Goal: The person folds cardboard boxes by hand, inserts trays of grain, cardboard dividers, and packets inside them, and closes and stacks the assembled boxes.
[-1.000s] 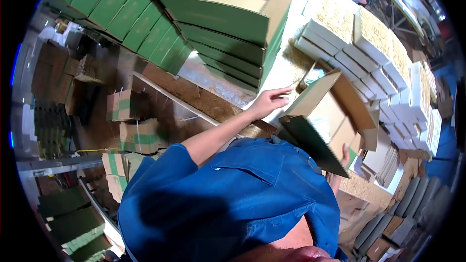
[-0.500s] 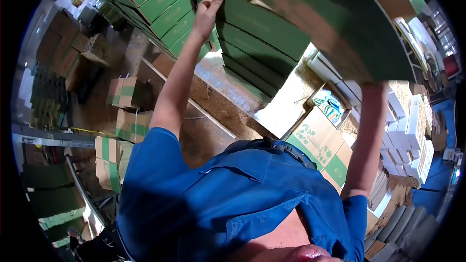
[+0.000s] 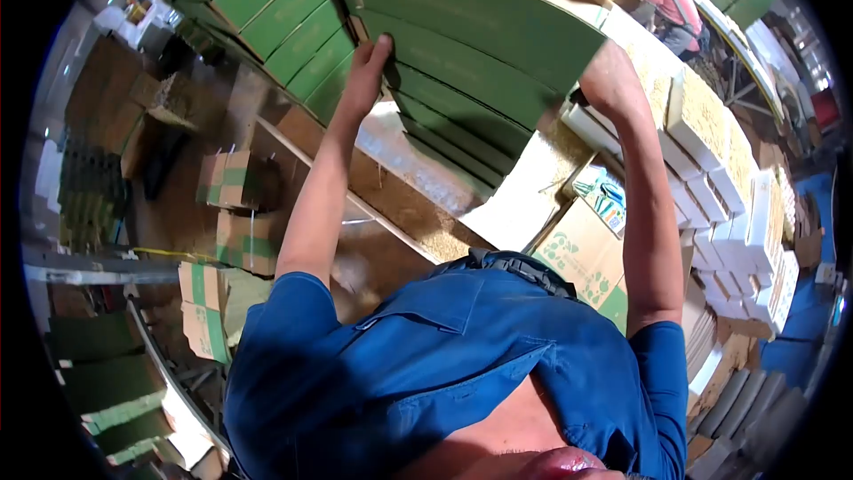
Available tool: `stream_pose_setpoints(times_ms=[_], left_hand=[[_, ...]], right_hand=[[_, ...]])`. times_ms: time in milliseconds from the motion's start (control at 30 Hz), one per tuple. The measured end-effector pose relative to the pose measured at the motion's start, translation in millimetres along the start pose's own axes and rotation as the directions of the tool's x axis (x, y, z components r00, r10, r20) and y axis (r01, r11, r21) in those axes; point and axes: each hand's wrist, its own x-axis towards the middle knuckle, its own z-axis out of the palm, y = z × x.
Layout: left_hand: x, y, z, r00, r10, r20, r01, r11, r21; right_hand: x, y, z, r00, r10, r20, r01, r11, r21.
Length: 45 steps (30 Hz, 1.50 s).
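Note:
A long green cardboard box (image 3: 471, 31), with a bare brown inside showing at its top, lies on a stack of similar green boxes (image 3: 458, 147). My left hand (image 3: 366, 76) is at the box's left end, thumb up along the edge and the other fingers mostly hidden. At the opposite end, my right hand (image 3: 615, 80) is closed around the box's right edge, with its fingertips out of sight. The box spans level between both hands.
More green boxes (image 3: 275, 18) are piled at the left. White boxes (image 3: 697, 124) topped with straw-like material stand on the right, with a person in a pink top (image 3: 671, 0) beyond. A printed carton (image 3: 582, 253) sits near my waist; brown-and-green cartons (image 3: 235, 178) are at left.
The green box in my right hand has swung left and down onto the stack, levelling out. My left hand has moved slightly down and left. The person in pink has come into sight.

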Motion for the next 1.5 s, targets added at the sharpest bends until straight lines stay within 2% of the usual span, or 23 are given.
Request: stream_pose_setpoints(times_ms=[33,67,133,200,267,300,367,467,533,600,633,667,733,800,867,933,1033,1067,1167,1267,1500], left_hand=[[1.9,-8.0,1.6,0.999,0.028,-0.026,-0.030,0.998,-0.063],[12.1,-12.3,1.7,0.996,0.066,-0.053,-0.073,0.989,-0.129],[5.3,9.5,9.0,0.996,0.085,0.022,-0.077,0.962,-0.261],[6.0,18.2,12.2,0.991,0.127,0.052,-0.107,0.952,-0.285],[5.8,27.4,15.6,0.988,0.150,0.032,-0.136,0.952,-0.275],[6.0,32.0,17.2,0.986,0.169,-0.003,-0.164,0.949,-0.269],[7.6,34.3,19.1,0.986,0.168,-0.019,-0.168,0.952,-0.257],[19.4,13.4,4.1,0.987,0.163,-0.005,-0.160,0.964,-0.212],[21.9,20.9,6.9,0.986,0.163,0.033,-0.155,0.973,-0.173],[14.1,24.7,13.2,0.986,0.165,0.021,-0.159,0.972,-0.173],[10.8,26.7,15.6,0.986,0.165,0.021,-0.159,0.972,-0.171],[10.0,24.4,12.1,0.989,0.143,0.025,-0.137,0.976,-0.168],[8.7,17.1,3.8,0.993,0.115,0.033,-0.108,0.981,-0.163],[8.1,12.9,2.1,0.991,0.135,-0.017,-0.135,0.954,-0.268],[1.9,25.7,6.8,0.978,0.199,0.067,-0.168,0.933,-0.318],[3.3,22.1,-2.2,0.988,0.115,0.108,-0.075,0.945,-0.317],[10.4,19.6,-3.7,0.985,0.130,0.114,-0.092,0.951,-0.295],[13.3,19.6,-2.2,0.988,0.119,0.095,-0.089,0.957,-0.275],[12.6,19.1,-0.6,0.992,0.105,0.075,-0.085,0.969,-0.232],[10.5,16.4,0.5,0.987,0.153,0.055,-0.138,0.966,-0.217],[6.9,13.0,-4.3,0.993,0.100,0.059,-0.090,0.984,-0.151]], right_hand=[[-1.4,2.2,-6.0,0.995,0.036,0.097,-0.041,0.998,0.048],[-4.8,3.1,-11.6,0.981,0.131,0.140,-0.148,0.981,0.124],[-14.5,1.9,-18.5,0.928,0.331,0.173,-0.369,0.879,0.300],[-27.7,6.3,-21.8,0.955,0.276,0.111,-0.294,0.816,0.498],[-36.5,13.9,-17.9,0.930,0.308,0.198,-0.364,0.722,0.588],[-37.2,18.1,-12.5,0.931,0.312,0.191,-0.363,0.719,0.592],[-33.2,27.4,1.1,0.940,0.338,0.047,-0.287,0.707,0.646],[-18.2,24.4,13.6,0.917,0.399,-0.027,-0.252,0.629,0.735],[-13.8,13.7,16.6,0.923,0.378,0.077,-0.279,0.516,0.810],[-15.7,3.0,16.7,0.928,0.369,0.059,-0.252,0.500,0.829],[-14.0,-0.2,19.7,0.922,0.387,0.015,-0.263,0.598,0.757],[-13.6,-3.8,20.8,0.923,0.383,0.037,-0.299,0.655,0.694],[-13.7,-11.6,21.7,0.936,0.351,0.011,-0.276,0.715,0.642],[-13.1,-27.6,27.5,0.937,0.348,0.018,-0.295,0.767,0.570],[-16.2,-32.3,26.5,0.944,0.331,0.007,-0.281,0.789,0.546],[-19.0,-25.7,26.0,0.933,0.359,0.003,-0.297,0.767,0.569],[-23.7,-10.7,23.4,0.939,0.340,0.046,-0.244,0.566,0.788],[-24.6,-7.4,23.1,0.936,0.350,0.043,-0.247,0.565,0.787],[-29.5,-6.7,24.9,0.911,0.401,0.098,-0.279,0.421,0.863],[-35.1,-8.8,25.7,0.920,0.388,0.061,-0.253,0.466,0.848],[-37.4,-5.2,28.3,0.920,0.378,0.109,-0.251,0.351,0.902]])
